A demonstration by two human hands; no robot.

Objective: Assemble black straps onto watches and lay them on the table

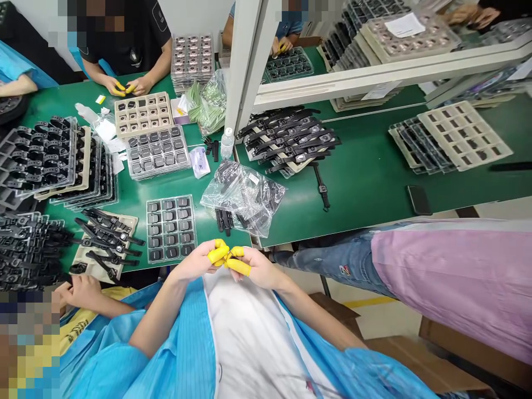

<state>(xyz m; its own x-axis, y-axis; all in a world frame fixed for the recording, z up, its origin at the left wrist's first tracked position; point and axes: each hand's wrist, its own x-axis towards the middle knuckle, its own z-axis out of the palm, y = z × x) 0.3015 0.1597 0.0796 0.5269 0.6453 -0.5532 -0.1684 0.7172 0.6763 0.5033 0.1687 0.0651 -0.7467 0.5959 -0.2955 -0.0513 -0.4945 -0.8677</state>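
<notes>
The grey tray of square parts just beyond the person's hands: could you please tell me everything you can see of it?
The grey tray lies flat on the green table, near its front edge, beyond the left hand and right hand. It looks like thin moulded plastic, a grid of square pockets, each holding a dark square part. Neither hand touches it. A clear bag lies to its right.

Your left hand point(199, 261) and right hand point(254, 267) meet close in front of your chest, fingertips touching. Both wear yellow finger cots point(219, 253) on thumbs and forefingers. Your fingers are curled inward and pinched together; whether they grip anything cannot be told. Both forearms are bare, angling up from blue sleeves, elbows spread outward.
</notes>
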